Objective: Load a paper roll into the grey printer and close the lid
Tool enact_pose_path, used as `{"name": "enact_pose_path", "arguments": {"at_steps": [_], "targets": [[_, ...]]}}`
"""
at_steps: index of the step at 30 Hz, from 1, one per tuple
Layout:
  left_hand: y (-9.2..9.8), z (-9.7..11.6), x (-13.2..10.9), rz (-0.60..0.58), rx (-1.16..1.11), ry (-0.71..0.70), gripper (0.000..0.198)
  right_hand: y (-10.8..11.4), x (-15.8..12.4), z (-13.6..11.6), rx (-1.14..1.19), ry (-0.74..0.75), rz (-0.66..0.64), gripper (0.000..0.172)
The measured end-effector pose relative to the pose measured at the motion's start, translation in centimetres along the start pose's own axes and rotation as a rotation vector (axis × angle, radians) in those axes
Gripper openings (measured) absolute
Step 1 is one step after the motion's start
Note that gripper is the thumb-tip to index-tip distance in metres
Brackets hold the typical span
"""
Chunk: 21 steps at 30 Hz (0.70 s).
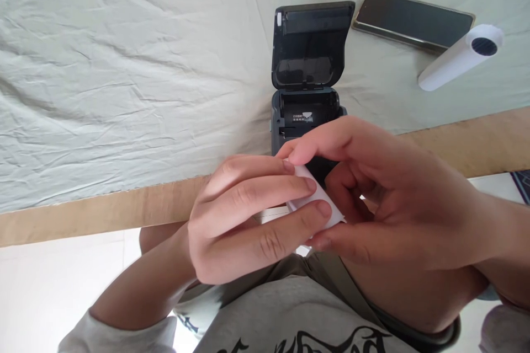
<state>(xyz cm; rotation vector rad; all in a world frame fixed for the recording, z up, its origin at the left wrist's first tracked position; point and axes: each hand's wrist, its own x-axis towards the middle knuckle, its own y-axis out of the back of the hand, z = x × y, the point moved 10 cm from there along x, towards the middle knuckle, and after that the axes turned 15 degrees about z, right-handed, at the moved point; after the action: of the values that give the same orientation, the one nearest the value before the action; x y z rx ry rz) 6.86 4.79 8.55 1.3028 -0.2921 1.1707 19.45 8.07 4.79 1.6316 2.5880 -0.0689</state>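
Observation:
A small roll of white paper (327, 197) is held between both hands just over the table's near edge. My left hand (248, 212) lays its fingers across the roll's upper side. My right hand (385, 201) curls around its other side, thumb and fingers pressing at the roll's ends. Part of the paper is hidden by my fingers. Just beyond my hands stands a dark, compact paper-roll printer (306, 105) with its lid (310, 44) swung up. The printer's bay is exposed, and a small printed label shows inside it.
On the right, another white paper roll (449, 63) with a dark core stands upright. Beside it lies a smartphone (414, 19), screen dark. A pale green cloth (136, 83) covers the table, whose bare brown edge (103, 209) runs along the front.

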Motion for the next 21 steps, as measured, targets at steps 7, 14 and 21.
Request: {"name": "enact_pose_path", "arguments": {"at_steps": [7, 14, 21], "targets": [[0.0, -0.3, 0.4, 0.058, -0.045, -0.049, 0.018, 0.3, 0.2, -0.1, -0.025, 0.08, 0.011, 0.057], [0.1, -0.2, -0.3, 0.067, -0.056, 0.009, 0.024, 1.3, -0.8, -2.2, -0.31, 0.314, 0.056, 0.055], [-0.6, -2.6, -0.6, 0.115, -0.503, 0.242, 0.048, 1.6, -0.1, -2.9, -0.279, 0.263, 0.099, 0.022]]}}
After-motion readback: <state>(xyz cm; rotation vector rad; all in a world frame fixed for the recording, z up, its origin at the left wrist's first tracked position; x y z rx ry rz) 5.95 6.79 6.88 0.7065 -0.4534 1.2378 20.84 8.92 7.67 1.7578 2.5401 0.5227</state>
